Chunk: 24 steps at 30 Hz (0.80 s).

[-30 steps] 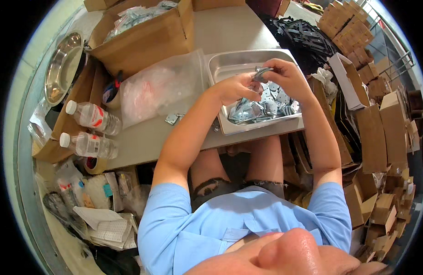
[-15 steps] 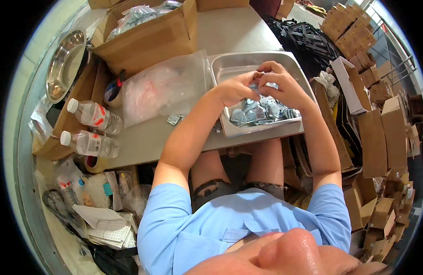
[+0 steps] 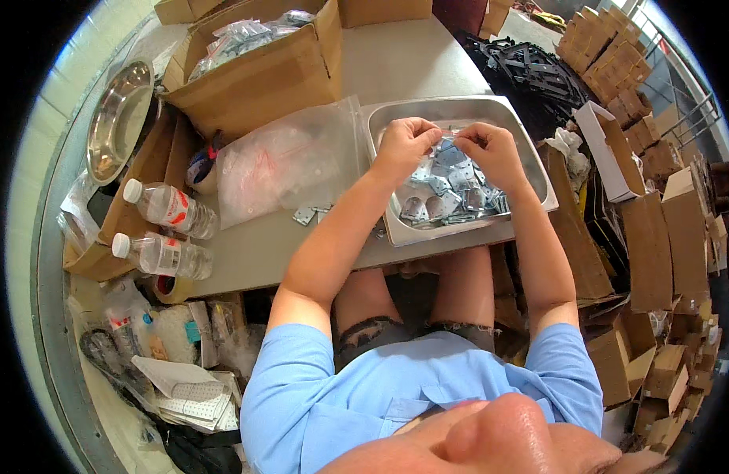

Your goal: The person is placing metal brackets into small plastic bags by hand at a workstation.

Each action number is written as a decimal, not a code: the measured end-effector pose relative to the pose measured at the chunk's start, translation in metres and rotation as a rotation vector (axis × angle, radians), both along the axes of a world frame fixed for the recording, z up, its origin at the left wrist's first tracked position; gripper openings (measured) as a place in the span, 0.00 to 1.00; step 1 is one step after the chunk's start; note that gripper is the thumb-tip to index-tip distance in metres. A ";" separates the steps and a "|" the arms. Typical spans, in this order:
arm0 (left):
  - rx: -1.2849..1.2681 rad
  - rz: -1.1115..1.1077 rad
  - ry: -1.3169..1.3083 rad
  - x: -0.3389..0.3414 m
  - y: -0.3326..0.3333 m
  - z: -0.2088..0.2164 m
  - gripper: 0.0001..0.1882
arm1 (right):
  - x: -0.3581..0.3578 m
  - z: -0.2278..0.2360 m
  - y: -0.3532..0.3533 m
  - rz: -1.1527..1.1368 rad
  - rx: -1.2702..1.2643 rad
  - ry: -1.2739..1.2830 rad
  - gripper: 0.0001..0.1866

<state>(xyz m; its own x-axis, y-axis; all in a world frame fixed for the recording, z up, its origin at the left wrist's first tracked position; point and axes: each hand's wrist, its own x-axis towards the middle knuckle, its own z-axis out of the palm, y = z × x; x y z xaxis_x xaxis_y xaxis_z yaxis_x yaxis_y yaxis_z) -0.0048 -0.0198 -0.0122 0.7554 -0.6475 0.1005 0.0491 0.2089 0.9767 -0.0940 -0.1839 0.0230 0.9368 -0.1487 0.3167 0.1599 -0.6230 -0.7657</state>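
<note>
Both hands are over a shallow steel tray (image 3: 471,231) near the table's front edge. A heap of small metal plates (image 3: 461,180), some with holes, lies inside it. My left hand (image 3: 406,148) and my right hand (image 3: 493,152) pinch opposite sides of what looks like a small clear plastic bag (image 3: 447,148), with bluish-grey metal pieces in or behind it. Exactly what sits inside the bag is hard to make out. Left of the tray, a few more metal plates (image 3: 305,215) rest on the table beside my left forearm.
A large clear bag of small plastic bags (image 3: 277,162) lies left of the tray. Behind it stands a cardboard box (image 3: 258,83) of bagged parts. Two plastic bottles (image 3: 171,207) lie at the left, near a steel bowl (image 3: 119,122). Black parts (image 3: 526,75) and cartons (image 3: 645,245) are at the right.
My hands have moved apart, from close together over the heap to pinching either side of the small bag. More of the metal plates now shows between them. The view has shifted slightly.
</note>
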 end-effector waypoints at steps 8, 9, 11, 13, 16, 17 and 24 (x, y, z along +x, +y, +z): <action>0.205 0.241 -0.694 -0.020 0.004 0.021 0.07 | -0.003 -0.008 0.001 0.076 0.126 -0.057 0.08; 0.207 0.243 -0.695 -0.021 0.004 0.022 0.07 | -0.005 -0.006 0.002 0.088 -0.002 -0.030 0.08; 0.185 0.159 -0.614 -0.022 0.004 0.023 0.07 | -0.008 -0.007 0.002 0.109 -0.069 -0.063 0.08; 0.212 0.146 -0.617 -0.023 0.004 0.025 0.07 | -0.011 -0.007 0.004 0.138 -0.126 -0.103 0.07; 0.218 0.146 -0.611 -0.020 0.006 0.023 0.08 | -0.014 -0.008 0.006 0.104 -0.149 -0.135 0.07; 0.194 0.156 -0.598 -0.020 0.006 0.024 0.08 | -0.015 -0.009 0.004 0.105 -0.146 -0.140 0.07; 0.162 0.277 -0.585 -0.004 0.013 0.023 0.08 | -0.024 -0.010 0.001 -0.038 -0.147 -0.100 0.07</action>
<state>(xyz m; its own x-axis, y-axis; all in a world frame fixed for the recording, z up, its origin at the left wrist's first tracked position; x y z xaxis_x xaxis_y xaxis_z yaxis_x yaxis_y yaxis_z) -0.0089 -0.0073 0.0104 0.7463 -0.4789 0.4623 -0.5330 -0.0140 0.8460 -0.1176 -0.1829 0.0131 0.8940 -0.1288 0.4291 0.2049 -0.7341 -0.6474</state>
